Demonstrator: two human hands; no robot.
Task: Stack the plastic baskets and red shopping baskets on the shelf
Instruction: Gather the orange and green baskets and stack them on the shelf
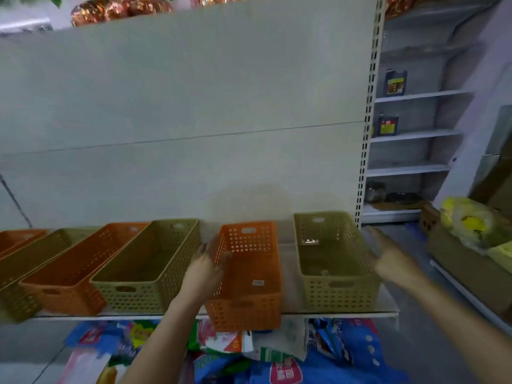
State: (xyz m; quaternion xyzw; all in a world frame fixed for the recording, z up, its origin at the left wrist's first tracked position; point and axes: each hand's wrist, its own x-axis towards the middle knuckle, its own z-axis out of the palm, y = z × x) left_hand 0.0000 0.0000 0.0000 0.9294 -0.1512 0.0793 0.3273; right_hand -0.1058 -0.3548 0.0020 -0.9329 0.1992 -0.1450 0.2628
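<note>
A row of perforated plastic baskets stands on a white shelf (291,315). My left hand (206,268) grips the left wall of an orange basket (249,275), whose front end sticks out over the shelf's front edge. To its right stands an olive basket (332,261); my right hand (393,259) is open beside its right wall, fingers spread, and I cannot tell whether it touches. Left of the held basket stand another olive basket (146,264) and another orange basket (74,273). No red shopping baskets are in view.
More olive and orange baskets (16,250) run off to the left. Colourful packaged goods (277,356) lie below the shelf. A perforated upright post (365,134) ends the shelf; beyond it are shelves with dark bottles (395,82). A cardboard box (465,261) with yellow bags sits at right.
</note>
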